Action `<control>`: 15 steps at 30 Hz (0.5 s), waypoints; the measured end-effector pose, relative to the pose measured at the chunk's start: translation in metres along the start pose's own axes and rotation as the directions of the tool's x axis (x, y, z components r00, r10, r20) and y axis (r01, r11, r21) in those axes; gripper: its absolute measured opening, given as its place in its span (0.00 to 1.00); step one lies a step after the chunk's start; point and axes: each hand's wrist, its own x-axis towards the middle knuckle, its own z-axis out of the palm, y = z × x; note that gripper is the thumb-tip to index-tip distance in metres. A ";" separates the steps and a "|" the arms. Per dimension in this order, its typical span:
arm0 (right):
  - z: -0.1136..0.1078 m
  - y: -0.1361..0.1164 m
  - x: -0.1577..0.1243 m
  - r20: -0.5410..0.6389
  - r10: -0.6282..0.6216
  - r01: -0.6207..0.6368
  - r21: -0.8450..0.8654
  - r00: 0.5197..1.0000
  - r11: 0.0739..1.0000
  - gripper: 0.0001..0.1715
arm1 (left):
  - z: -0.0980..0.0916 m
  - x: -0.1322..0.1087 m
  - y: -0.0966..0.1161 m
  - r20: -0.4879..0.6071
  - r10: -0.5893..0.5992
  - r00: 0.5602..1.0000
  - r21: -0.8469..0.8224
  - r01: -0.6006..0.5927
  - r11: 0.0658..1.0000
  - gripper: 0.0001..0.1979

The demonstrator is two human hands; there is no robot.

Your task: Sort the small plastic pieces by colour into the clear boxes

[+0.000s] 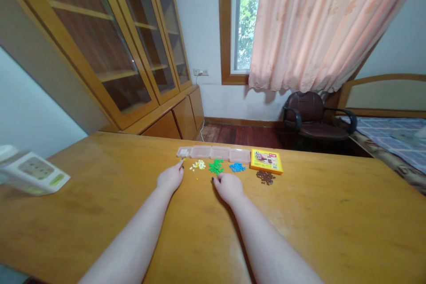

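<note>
Near the front of the clear tray row, my left hand is mostly closed, its index finger reaching forward close to the leftmost clear plastic tray. Anything between its fingers is too small to make out. My right hand is curled with thumb and finger together, just in front of the pile of green pieces; whatever it may hold is hidden. Pale yellow and white pieces lie between my hands. Blue pieces lie right of the green ones, and brown pieces farther right.
More clear trays stand in a row behind the piles. A yellow box lies at their right end. At the table's left is a white-and-clear container. Beyond the wooden table are a glass-doored cabinet, a chair and a bed.
</note>
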 end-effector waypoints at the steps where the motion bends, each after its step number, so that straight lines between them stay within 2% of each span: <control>1: 0.000 0.000 0.000 0.002 0.001 -0.001 0.002 1.000 1.000 0.21 | 0.000 0.001 -0.001 -0.019 -0.013 1.000 -0.014 0.013 1.000 0.24; 3: 0.000 0.000 0.000 0.003 0.004 -0.004 0.008 1.000 1.000 0.21 | 0.000 -0.004 -0.002 -0.062 0.008 0.998 -0.074 -0.013 0.997 0.24; 5: 0.000 -0.001 0.001 0.000 0.007 -0.007 0.016 1.000 1.000 0.21 | 0.000 -0.016 -0.003 -0.085 0.149 0.985 -0.145 -0.160 0.976 0.24; 7: 0.000 -0.001 0.001 -0.007 0.007 -0.006 0.020 1.000 1.000 0.21 | 0.001 -0.028 -0.002 -0.034 0.376 0.926 -0.171 -0.377 0.910 0.23; 9: 0.001 0.000 0.002 -0.010 0.003 -0.002 0.021 1.000 1.000 0.21 | 0.001 -0.037 0.000 0.025 0.509 0.860 -0.163 -0.499 0.851 0.22; 15: 0.000 0.001 0.001 -0.007 -0.005 0.005 0.031 1.000 0.999 0.21 | 0.000 -0.042 0.003 0.055 0.571 0.819 -0.090 -0.566 0.820 0.21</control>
